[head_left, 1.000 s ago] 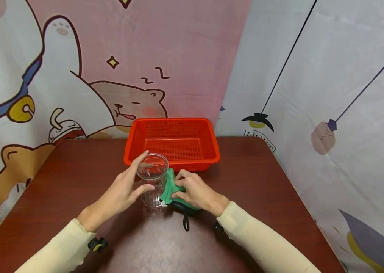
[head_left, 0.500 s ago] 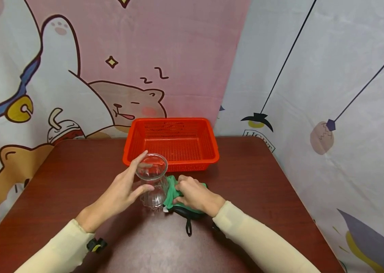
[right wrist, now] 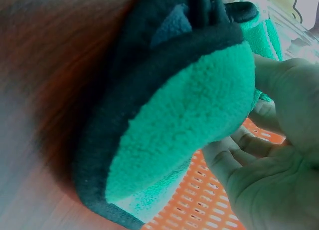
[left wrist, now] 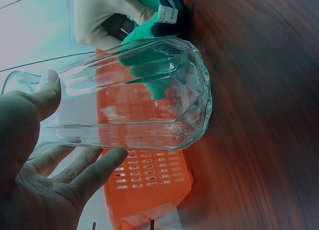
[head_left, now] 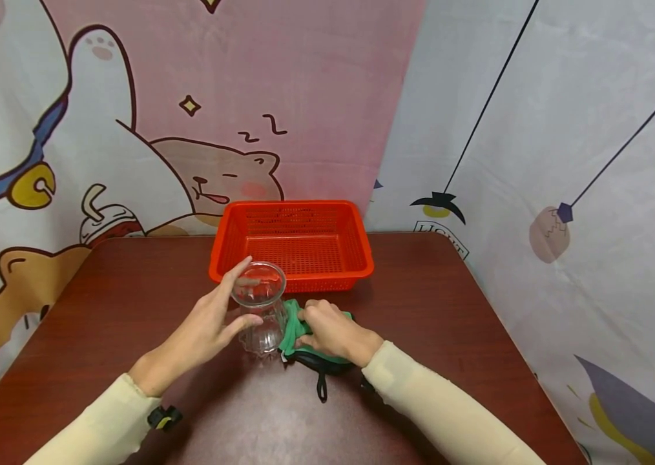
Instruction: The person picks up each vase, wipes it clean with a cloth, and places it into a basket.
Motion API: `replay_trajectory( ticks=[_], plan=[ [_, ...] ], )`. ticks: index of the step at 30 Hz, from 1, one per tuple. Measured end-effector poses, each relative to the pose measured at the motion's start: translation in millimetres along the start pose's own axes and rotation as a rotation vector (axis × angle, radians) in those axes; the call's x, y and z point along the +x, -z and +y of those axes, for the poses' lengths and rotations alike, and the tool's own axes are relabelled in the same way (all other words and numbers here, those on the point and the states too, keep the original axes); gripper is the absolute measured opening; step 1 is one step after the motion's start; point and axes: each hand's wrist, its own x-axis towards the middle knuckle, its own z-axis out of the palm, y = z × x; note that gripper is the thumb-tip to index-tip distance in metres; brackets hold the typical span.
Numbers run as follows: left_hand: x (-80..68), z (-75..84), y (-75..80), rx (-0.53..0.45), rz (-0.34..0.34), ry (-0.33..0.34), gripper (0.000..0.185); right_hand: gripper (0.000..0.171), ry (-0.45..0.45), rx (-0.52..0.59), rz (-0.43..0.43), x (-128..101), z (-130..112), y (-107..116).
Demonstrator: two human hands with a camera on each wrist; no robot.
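A clear glass vase [head_left: 265, 329] with a wide rim and ribbed sides stands on the table. My left hand [head_left: 205, 326] holds it near the top, thumb on the near side and fingers along the far side. In the left wrist view the thumb [left wrist: 49, 93] lies against the glass. To the vase's right, my right hand [head_left: 333, 329] pinches a bunched green cloth [head_left: 292, 329] with a dark border, a dark hanging loop and a small white tag [left wrist: 167, 14]. The cloth's left end meets the vase's side in the head view. The right fingertips are partly hidden in the folds.
An orange-red plastic basket [head_left: 295, 282] with perforated sides stands at the table's back, right behind the vase and cloth. The brown table [head_left: 420, 303] extends to both sides. Printed curtains [head_left: 327, 97] hang behind the table and along its right.
My right hand has come down a little with the green cloth, which now lies lower beside the vase, its loop nearer me. The left hand and vase have stayed in place.
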Motion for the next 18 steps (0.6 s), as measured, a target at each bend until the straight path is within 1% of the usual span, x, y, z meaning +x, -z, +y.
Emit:
replay_trajectory(
  ticks=[7, 14, 18],
  plan=[
    [-0.3, 0.3, -0.6, 0.004, 0.004, -0.004, 0.123, 0.032, -0.028, 0.045, 0.003, -2.8, -0.2, -1.9],
    [-0.6, -0.2, -1.0, -0.008, 0.000, 0.004, 0.122, 0.034, -0.038, 0.106, 0.038, -6.5, -0.6, -3.3],
    [-0.3, -1.0, -0.4, -0.011, -0.008, 0.009, 0.122, 0.031, -0.045, 0.128, 0.064, -8.9, -1.2, -4.7]
  ],
)
